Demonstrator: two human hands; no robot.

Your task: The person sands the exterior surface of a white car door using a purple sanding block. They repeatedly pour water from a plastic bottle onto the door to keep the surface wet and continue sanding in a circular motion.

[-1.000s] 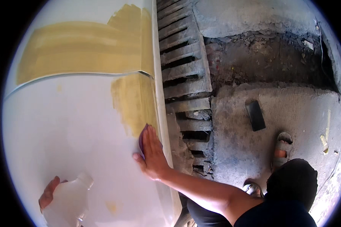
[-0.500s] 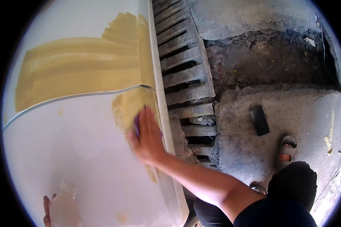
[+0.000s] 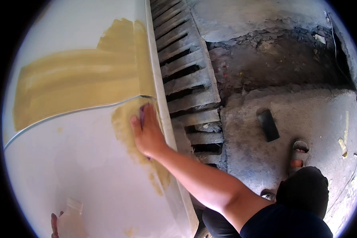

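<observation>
My right hand point(image 3: 148, 135) presses flat on a white panel point(image 3: 95, 170), close to its right edge. Under the palm and fingers is a thin purple pad point(image 3: 142, 114), mostly covered by the hand. It lies over a smeared yellowish filler patch point(image 3: 125, 123), just below a curved seam point(image 3: 79, 108). Beyond that seam a broader yellow patch point(image 3: 83, 73) covers the upper panel. At the lower left, my left hand point(image 3: 54, 225) shows only a few fingertips, curled round the side of a pale, translucent bottle-like container point(image 3: 71, 222); the rest is hidden.
A slatted concrete grating point(image 3: 186, 75) runs beside the panel's right edge. Past it lies a concrete floor point(image 3: 246, 158) with a black rectangular block point(image 3: 268, 125) on it. A rough dirt pit point(image 3: 281, 67) is farther off. My sandalled foot point(image 3: 300, 154) stands at lower right.
My right hand has slid the purple pad up the panel, nearer the curved seam. The whole view has shifted slightly. My left hand stays around the pale container.
</observation>
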